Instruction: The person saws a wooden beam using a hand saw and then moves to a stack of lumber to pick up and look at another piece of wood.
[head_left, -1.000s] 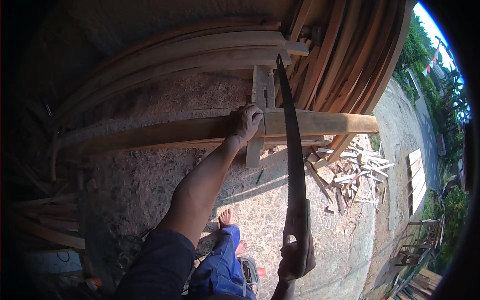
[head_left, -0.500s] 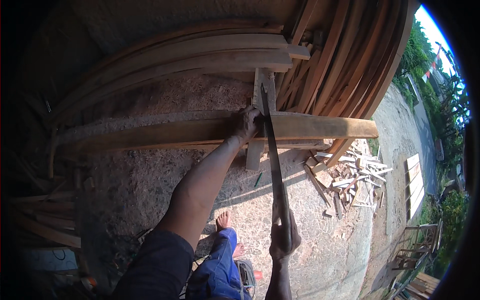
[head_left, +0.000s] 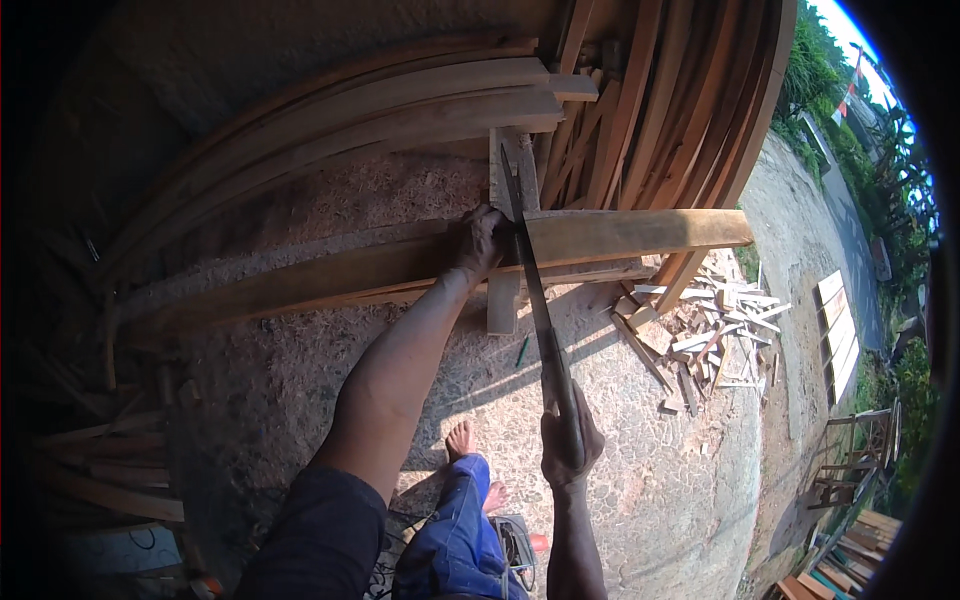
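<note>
My right hand (head_left: 572,438) is closed around the handle of a long handsaw (head_left: 533,280). The saw's blade runs away from me and lies across a thick wooden beam (head_left: 640,232), its far end above a short crosspiece (head_left: 503,306) under the beam. Just left of the blade, my left hand (head_left: 480,240) grips the beam, close against the saw. Its fingertips are partly hidden in shadow. The beam stretches from the dark left side to a sunlit end at the right. How deep the blade sits in the wood cannot be made out.
Long boards (head_left: 400,110) are stacked beyond the beam, and upright planks (head_left: 690,110) lean at the far right. A heap of offcuts (head_left: 715,325) lies below the beam's right end. A green pen-like stick (head_left: 522,351) is on the ground near my bare foot (head_left: 460,438).
My right hand has pushed the saw forward, away from me, so its tip reaches farther past the beam. My left hand keeps its hold on the beam. The view has shifted slightly.
</note>
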